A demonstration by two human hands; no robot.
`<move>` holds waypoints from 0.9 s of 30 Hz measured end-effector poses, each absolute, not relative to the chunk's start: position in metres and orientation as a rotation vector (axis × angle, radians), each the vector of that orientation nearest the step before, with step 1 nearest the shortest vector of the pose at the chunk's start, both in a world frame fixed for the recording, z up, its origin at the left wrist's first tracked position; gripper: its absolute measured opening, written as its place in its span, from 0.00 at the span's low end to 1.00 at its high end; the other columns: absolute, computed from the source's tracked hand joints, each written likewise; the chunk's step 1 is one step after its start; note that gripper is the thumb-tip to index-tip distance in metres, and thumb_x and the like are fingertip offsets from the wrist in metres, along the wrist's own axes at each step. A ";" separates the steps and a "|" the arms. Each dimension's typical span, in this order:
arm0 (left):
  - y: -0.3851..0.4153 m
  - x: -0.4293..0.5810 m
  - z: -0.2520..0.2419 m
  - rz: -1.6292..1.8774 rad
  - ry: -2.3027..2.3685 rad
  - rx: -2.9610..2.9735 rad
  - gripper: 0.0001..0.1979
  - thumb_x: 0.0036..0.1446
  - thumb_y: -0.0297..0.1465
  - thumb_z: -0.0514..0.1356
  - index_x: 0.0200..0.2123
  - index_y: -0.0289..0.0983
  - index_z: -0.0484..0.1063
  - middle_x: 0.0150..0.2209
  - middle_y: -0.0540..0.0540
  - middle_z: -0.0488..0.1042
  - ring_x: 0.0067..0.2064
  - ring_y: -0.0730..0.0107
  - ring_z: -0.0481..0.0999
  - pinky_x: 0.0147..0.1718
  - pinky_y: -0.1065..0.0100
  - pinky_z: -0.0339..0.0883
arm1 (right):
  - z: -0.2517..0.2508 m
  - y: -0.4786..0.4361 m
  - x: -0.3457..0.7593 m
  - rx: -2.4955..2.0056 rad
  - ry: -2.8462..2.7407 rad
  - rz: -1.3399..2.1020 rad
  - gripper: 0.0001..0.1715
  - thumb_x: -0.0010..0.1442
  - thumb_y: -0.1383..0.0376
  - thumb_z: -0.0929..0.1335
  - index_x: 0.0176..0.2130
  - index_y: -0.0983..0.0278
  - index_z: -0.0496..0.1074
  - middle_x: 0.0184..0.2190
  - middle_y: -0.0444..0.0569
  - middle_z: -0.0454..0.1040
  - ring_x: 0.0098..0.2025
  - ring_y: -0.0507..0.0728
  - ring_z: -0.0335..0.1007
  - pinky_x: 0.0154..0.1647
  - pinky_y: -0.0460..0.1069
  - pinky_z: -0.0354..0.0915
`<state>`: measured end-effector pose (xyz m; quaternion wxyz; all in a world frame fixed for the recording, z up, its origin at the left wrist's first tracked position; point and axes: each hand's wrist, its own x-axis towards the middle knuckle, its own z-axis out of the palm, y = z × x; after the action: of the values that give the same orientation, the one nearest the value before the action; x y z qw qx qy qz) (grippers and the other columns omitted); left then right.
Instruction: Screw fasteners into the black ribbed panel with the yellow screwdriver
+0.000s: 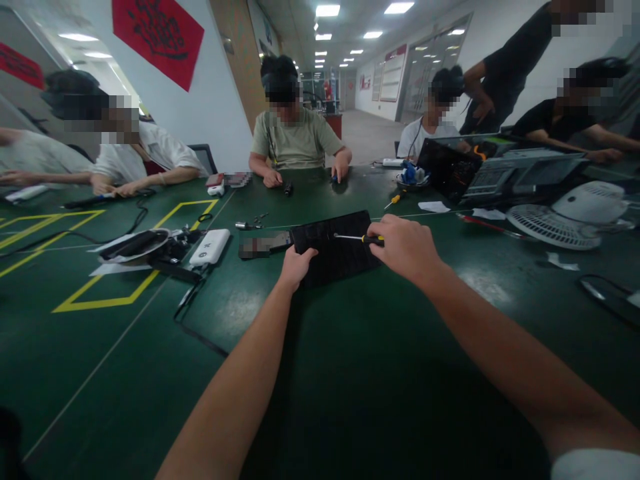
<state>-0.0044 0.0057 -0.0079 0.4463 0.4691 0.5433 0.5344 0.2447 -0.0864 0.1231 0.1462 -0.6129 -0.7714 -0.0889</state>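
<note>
A dark, flat rectangular panel (pixel 340 261) is tilted above the green table in front of me; its exact kind is too dark to make out. My left hand (pixel 296 268) grips its left edge, thumb on the face and the other fingers mostly hidden. Closed round the black and yellow handle of a screwdriver (pixel 356 238) is my right hand (pixel 407 247). The screwdriver's thin metal shaft points left across the panel, its tip at or just over the surface; I cannot tell whether it touches.
On the green table (pixel 380 373), a partly blurred-out flat item (pixel 263 247), a white power bank (pixel 210 247) and a cluttered dish (pixel 135 247) lie left. A yellow-handled screwdriver (pixel 395 200), an open computer case (pixel 520 170) and a white fan (pixel 560 213) are right. Several people sit around.
</note>
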 end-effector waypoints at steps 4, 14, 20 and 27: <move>0.003 -0.003 -0.004 1.326 1.355 1.145 0.15 0.41 0.35 0.71 0.34 0.37 0.78 0.34 0.44 0.82 0.39 0.56 0.81 0.45 0.57 0.75 | 0.124 -0.084 0.245 -1.767 -2.223 -0.261 0.12 0.68 0.62 0.70 0.48 0.57 0.83 0.45 0.53 0.79 0.41 0.62 0.73 0.33 0.53 0.57; 0.004 -0.003 -0.005 1.313 1.365 1.132 0.16 0.40 0.35 0.71 0.35 0.36 0.78 0.33 0.45 0.81 0.38 0.57 0.80 0.43 0.58 0.74 | 0.123 -0.081 0.246 -1.787 -2.203 -0.310 0.11 0.67 0.60 0.71 0.47 0.56 0.84 0.44 0.53 0.80 0.41 0.63 0.75 0.32 0.53 0.54; 0.004 -0.004 -0.005 1.311 1.373 1.152 0.16 0.40 0.36 0.71 0.34 0.36 0.78 0.34 0.45 0.81 0.38 0.57 0.79 0.44 0.58 0.73 | 0.124 -0.081 0.246 -1.773 -2.207 -0.315 0.12 0.67 0.61 0.71 0.47 0.56 0.84 0.44 0.53 0.80 0.41 0.63 0.74 0.32 0.53 0.55; 0.004 -0.004 -0.005 1.301 1.352 1.123 0.17 0.40 0.36 0.71 0.36 0.37 0.78 0.34 0.45 0.82 0.39 0.55 0.81 0.44 0.56 0.74 | 0.125 -0.080 0.247 -1.782 -2.219 -0.313 0.12 0.67 0.61 0.71 0.47 0.56 0.84 0.44 0.53 0.80 0.42 0.63 0.75 0.32 0.53 0.55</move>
<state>-0.0038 0.0045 -0.0050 0.4596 0.4561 0.5492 0.5284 0.2471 -0.0797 0.1254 0.1386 -0.6164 -0.7675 -0.1084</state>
